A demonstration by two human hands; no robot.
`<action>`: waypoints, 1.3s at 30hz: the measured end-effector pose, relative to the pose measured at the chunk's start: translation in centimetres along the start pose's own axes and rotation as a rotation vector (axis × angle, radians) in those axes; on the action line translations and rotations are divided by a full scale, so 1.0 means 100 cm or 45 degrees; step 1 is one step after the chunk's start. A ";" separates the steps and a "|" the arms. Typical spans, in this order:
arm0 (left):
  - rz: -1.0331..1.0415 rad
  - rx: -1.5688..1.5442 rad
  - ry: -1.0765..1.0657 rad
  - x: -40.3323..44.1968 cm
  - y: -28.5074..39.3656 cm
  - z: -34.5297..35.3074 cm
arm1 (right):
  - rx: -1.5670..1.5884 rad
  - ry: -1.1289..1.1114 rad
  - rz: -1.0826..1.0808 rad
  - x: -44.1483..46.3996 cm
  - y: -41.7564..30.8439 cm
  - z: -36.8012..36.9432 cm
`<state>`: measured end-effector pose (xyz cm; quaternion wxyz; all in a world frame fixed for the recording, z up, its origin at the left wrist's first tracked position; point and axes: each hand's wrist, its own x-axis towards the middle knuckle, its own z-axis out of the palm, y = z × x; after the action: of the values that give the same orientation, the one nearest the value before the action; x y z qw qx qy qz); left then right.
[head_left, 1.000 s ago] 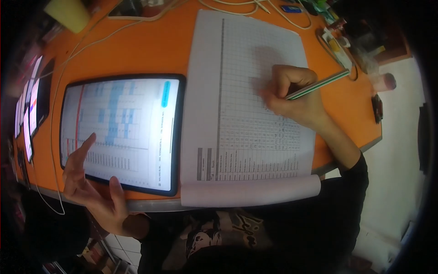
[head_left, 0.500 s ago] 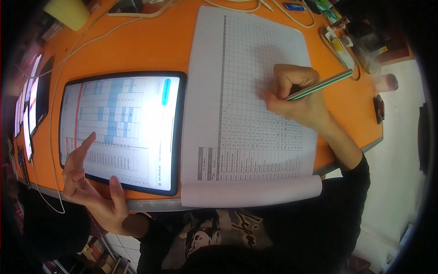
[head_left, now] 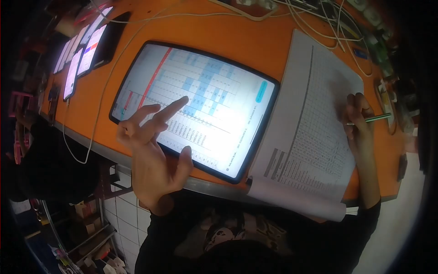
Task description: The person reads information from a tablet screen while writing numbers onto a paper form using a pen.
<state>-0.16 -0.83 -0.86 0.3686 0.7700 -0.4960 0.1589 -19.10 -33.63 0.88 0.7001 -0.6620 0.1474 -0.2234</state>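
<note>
A tablet [head_left: 250, 155] in a dark case lies on the orange table, its bright screen showing a spreadsheet. My left hand [head_left: 157, 157] is open over its lower left part, index finger stretched onto the table of figures; whether the fingertip touches the glass I cannot tell. To the right lies a pad of gridded paper [head_left: 319, 77], with printed rows and handwritten entries, its front pages rolled back at the near edge. Resting on the right side of the sheet, my right hand [head_left: 360, 121] is closed around a green-and-white striped pencil [head_left: 379, 118].
Several lit phones [head_left: 92, 48] lie at the far left of the orange table [head_left: 150, 25]. White cables [head_left: 109, 68] run across the table and hang over its near edge. A blue object [head_left: 361, 54] lies beyond the pad. At left sits another person in dark clothes [head_left: 59, 160].
The view has swung left, so tablet and pad appear further right and more of the phones shows. My left index finger points further up the tablet's columns. My right hand still grips the pencil.
</note>
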 end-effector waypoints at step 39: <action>0.000 -0.120 -0.011 -0.005 -0.002 0.003 | -0.418 -0.098 -0.378 0.006 0.001 -0.011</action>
<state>-0.25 -0.65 -1.46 0.4023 0.7524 -0.5045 0.1321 -19.08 -34.90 0.73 0.5475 -0.7896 0.0559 -0.2715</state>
